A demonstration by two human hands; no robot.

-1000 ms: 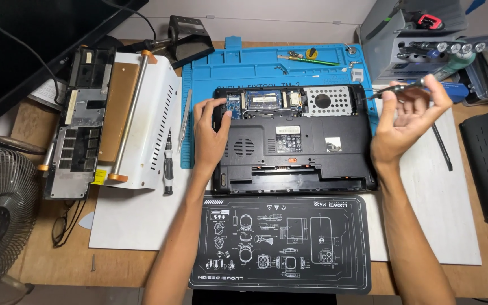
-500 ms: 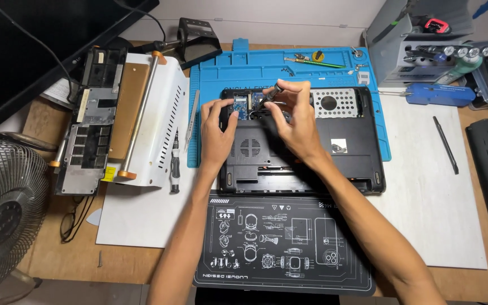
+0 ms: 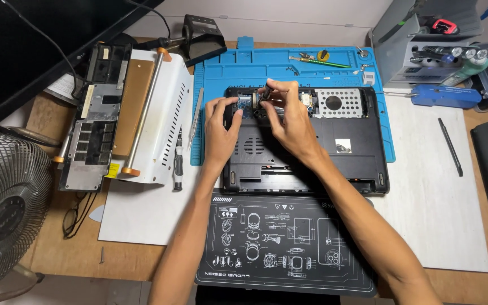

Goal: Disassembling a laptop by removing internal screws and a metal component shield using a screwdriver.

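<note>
**Both hands at the open bay of an upturned laptop**

Wooden bench [image 3: 46,257] carries a blue work mat [image 3: 289,65], and on it lies a black laptop [image 3: 334,161], underside up. At the laptop's far edge the left hand [image 3: 220,133] rests loosely spread, fingertips on the open bay. Just beside it the right hand [image 3: 289,121] pinches a small dark part [image 3: 265,94] over that bay. Left of the laptop lie tweezers [image 3: 196,116] and a screwdriver [image 3: 178,161]; a black printed mat [image 3: 289,243] lies against its near edge.
</note>
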